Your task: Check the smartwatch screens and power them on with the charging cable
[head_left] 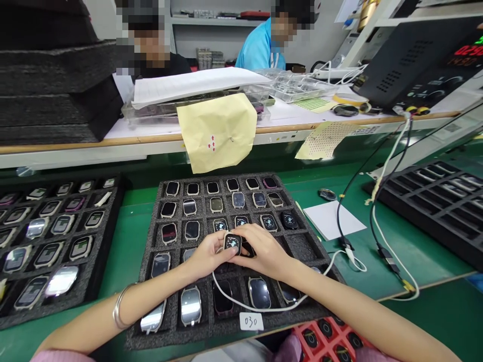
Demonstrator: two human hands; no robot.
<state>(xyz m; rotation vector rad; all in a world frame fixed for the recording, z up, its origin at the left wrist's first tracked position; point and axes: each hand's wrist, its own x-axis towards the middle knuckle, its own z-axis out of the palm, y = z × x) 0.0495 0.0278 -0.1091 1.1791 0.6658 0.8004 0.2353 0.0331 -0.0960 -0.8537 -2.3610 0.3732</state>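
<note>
A smartwatch body (232, 245) with a lit dial is held up over the middle of the foam tray (196, 332). My left hand (211, 255) grips it, thumb on its lower face. At its right side, my right hand (262, 251) is closed around it too, fingers curled at its edge. A white charging cable (260, 308) loops from under my hands across the tray to the right. Rows of watch bodies fill many tray pockets; several just behind my hands show lit dials, such as one watch (268, 222).
A second foam tray of watches (109, 236) lies left, another dark tray (426, 201) right. White paper (334, 220) and cables lie between. A label card (251, 322) reads 030. A red tray (313, 337) is at my lap. A power supply (418, 65) stands on the shelf; two people sit beyond.
</note>
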